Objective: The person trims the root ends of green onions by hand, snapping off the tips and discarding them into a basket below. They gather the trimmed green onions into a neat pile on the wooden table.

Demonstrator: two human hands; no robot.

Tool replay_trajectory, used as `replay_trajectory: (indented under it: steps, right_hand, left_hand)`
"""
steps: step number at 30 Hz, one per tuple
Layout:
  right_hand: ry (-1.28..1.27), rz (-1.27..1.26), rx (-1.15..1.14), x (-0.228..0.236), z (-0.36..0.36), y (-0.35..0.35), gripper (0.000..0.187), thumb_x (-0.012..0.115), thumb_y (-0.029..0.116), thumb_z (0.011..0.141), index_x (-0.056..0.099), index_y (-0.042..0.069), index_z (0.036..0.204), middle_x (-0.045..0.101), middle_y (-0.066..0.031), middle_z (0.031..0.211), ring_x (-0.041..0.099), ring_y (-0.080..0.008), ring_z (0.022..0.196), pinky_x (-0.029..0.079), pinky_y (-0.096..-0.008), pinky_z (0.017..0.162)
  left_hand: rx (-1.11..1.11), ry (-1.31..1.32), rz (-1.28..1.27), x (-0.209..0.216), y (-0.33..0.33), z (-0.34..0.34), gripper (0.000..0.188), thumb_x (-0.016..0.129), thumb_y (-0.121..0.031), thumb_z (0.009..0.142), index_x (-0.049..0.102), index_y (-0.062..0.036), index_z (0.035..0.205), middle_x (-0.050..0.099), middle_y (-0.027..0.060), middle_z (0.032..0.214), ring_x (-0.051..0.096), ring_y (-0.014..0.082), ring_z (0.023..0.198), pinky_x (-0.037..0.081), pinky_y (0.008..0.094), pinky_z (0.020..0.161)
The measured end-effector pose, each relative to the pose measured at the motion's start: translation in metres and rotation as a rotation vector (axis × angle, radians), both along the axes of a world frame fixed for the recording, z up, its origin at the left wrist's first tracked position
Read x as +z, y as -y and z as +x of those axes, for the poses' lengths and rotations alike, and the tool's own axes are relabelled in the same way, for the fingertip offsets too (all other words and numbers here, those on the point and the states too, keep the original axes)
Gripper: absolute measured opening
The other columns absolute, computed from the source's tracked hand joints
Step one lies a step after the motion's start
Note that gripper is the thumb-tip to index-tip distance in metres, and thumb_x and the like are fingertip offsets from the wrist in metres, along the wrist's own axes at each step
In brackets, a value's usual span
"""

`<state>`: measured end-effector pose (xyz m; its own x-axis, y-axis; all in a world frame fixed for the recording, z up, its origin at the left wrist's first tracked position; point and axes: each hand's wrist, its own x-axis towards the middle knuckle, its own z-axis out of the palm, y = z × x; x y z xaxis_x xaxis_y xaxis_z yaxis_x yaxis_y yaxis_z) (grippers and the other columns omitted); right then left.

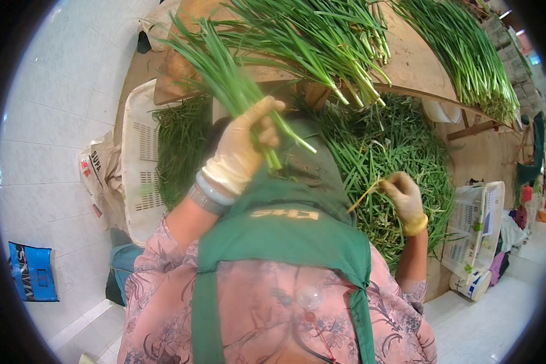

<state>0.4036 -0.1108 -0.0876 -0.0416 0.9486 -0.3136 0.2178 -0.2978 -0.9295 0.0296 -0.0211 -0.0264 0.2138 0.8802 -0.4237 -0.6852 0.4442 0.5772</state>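
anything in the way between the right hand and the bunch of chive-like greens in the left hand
Nothing visible stands between the right hand and the bunch of chive-like greens; the heap of loose leaves looks lower. Only the left hand covers part of the bunch.

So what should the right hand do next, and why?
Probably let go of the yellowish strip: the right hand pinches it over the loose green leaves, while the left hand holds a separate bunch of green stalks.
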Motion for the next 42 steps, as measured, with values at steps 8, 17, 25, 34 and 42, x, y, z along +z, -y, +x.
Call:
replay_trajectory:
  steps: [8, 17, 25, 34, 42]
  right_hand:
    - [0.494, 0.783, 0.407, 0.079, -0.15, -0.068, 0.037, 0.056, 0.03, 0.096, 0.063, 0.003, 0.121, 0.068, -0.0203, 0.103, 0.066, -0.0361, 0.091, 0.052, -0.0433, 0.081]
    - [0.447, 0.48, 0.564, 0.057, -0.153, -0.041, 0.024, 0.05, 0.025, 0.099, 0.06, 0.004, 0.091, 0.062, -0.0184, 0.08, 0.062, -0.0358, 0.074, 0.05, -0.0435, 0.069]
    - [1.22, 0.784, 0.216, 0.1, -0.147, -0.126, 0.027, 0.068, 0.035, 0.088, 0.062, 0.009, 0.089, 0.065, -0.0112, 0.082, 0.065, -0.0334, 0.07, 0.052, -0.0446, 0.061]
    - [0.49, 0.876, 0.012, 0.092, -0.174, -0.09, 0.013, 0.071, 0.018, 0.088, 0.067, 0.006, 0.091, 0.064, -0.0122, 0.077, 0.063, -0.0305, 0.065, 0.05, -0.0388, 0.059]
    - [0.122, 0.582, 0.046, 0.052, -0.18, -0.047, 0.014, 0.07, 0.006, 0.089, 0.068, 0.0, 0.102, 0.066, -0.0067, 0.084, 0.06, -0.0125, 0.073, 0.05, -0.0276, 0.068]
  left_hand:
    - [0.008, -0.176, 0.084, 0.002, 0.008, 0.006, 0.028, 0.064, -0.024, 0.097, 0.067, 0.0022, 0.105, 0.047, -0.0039, 0.069, 0.043, 0.0074, 0.054, 0.037, 0.0252, 0.057]
    - [0.331, -0.059, 0.263, 0.002, -0.014, -0.046, 0.018, 0.066, -0.022, 0.096, 0.065, -0.004, 0.097, 0.063, 0.0042, 0.086, 0.055, 0.0108, 0.069, 0.049, 0.0255, 0.062]
    - [0.147, 0.192, 0.055, -0.008, -0.007, -0.031, 0.022, 0.058, -0.02, 0.1, 0.061, -0.0017, 0.111, 0.06, 0.0027, 0.092, 0.061, 0.0144, 0.08, 0.055, 0.0368, 0.078]
    - [0.03, 0.065, 0.15, 0.025, 0.025, -0.02, 0.035, 0.056, -0.022, 0.101, 0.054, -0.0008, 0.129, 0.028, -0.0063, 0.067, 0.034, 0.0077, 0.059, 0.036, 0.0259, 0.062]
    - [-0.029, -0.343, 0.144, -0.007, 0.007, 0.021, 0.018, 0.072, -0.02, 0.092, 0.066, -0.0032, 0.089, 0.058, 0.0014, 0.068, 0.054, 0.0133, 0.057, 0.046, 0.0288, 0.056]
